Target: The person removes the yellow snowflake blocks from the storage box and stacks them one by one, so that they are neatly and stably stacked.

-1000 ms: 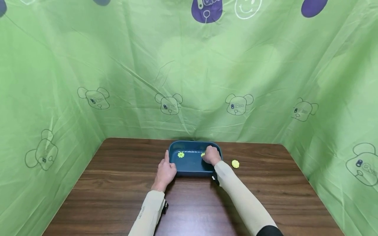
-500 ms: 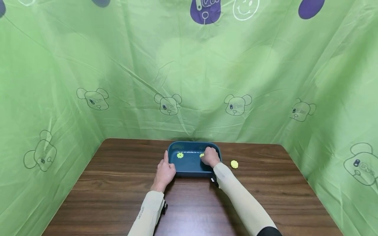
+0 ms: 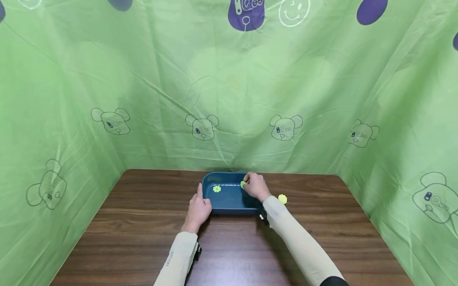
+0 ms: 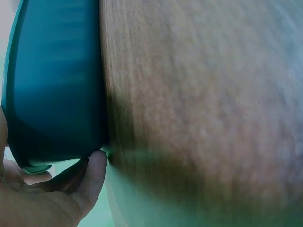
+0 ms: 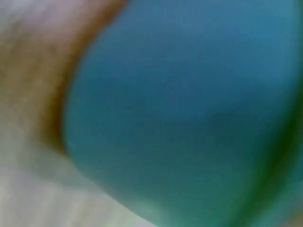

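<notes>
A dark blue rectangular tray (image 3: 229,200) stands near the table's back edge. My left hand (image 3: 196,211) holds its left end in the head view, index finger pointing forward along the side. In the left wrist view, the thumb (image 4: 92,179) lies against the tray's lower corner. Over the right part of the tray, my right hand (image 3: 256,186) pinches a small yellow-green flower-shaped piece (image 3: 243,184), partly hidden by the fingers. A similar flower-shaped piece (image 3: 216,189) lies inside the tray at left. The right wrist view shows only the tray's blurred outer wall (image 5: 180,94).
Another yellow flower-shaped piece (image 3: 282,199) lies on the wooden table (image 3: 143,222) to the right of the tray, beside the right sleeve. A green printed curtain (image 3: 161,79) hangs behind the table and along both sides.
My right hand has shifted slightly up and toward the tray's back wall with the flower-shaped piece in its fingers. The left hand and tray stay in place; the head view has shifted slightly.
</notes>
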### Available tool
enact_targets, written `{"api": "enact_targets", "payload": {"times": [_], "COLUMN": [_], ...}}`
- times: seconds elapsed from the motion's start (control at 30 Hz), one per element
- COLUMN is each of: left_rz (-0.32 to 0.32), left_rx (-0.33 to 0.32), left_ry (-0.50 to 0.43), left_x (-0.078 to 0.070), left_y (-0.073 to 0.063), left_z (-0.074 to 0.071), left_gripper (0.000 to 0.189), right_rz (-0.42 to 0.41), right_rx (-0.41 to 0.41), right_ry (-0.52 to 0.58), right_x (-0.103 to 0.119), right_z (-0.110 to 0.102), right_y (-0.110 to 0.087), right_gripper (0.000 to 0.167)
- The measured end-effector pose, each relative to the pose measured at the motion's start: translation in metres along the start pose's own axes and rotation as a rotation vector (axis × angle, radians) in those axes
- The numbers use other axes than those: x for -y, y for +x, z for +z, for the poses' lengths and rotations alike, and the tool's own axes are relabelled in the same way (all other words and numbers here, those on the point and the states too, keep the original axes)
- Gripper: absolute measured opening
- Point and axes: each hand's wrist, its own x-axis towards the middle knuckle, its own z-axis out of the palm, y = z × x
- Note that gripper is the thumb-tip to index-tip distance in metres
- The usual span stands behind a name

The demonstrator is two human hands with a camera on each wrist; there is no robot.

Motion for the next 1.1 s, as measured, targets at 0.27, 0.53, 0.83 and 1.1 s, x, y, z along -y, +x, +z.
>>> {"api": "enact_targets", "payload": {"times": [0.27,0.53,0.83,1.1], "left_rz": [-0.008,0.007,-0.013,-0.035], "left_rx": [0.007,0.001,0.011,0.033], "left_ry": [-0.003,0.014,0.012,0.005], "left_x": [-0.001,0.002,-0.001,-0.004], "left_y": [0.001,0.002,0.002,0.003], "left_z": [0.000,0.000,-0.002,-0.003], "left_gripper": [0.075,0.073,0.073,0.074], "right_rz": [-0.032,0.010,0.061,0.156], "right_rx": [-0.060,-0.062,0.022,0.167], "right_ry": [0.103,0.120,0.073,0.139], "right_x": [-0.001,-0.031,-0.077,-0.109], "right_z": [-0.058,-0.098,-0.107,-0.100], "right_y": [0.008,0.000,-0.020,-0.032], "right_gripper": [0.013,0.015,0.020,0.017]}}
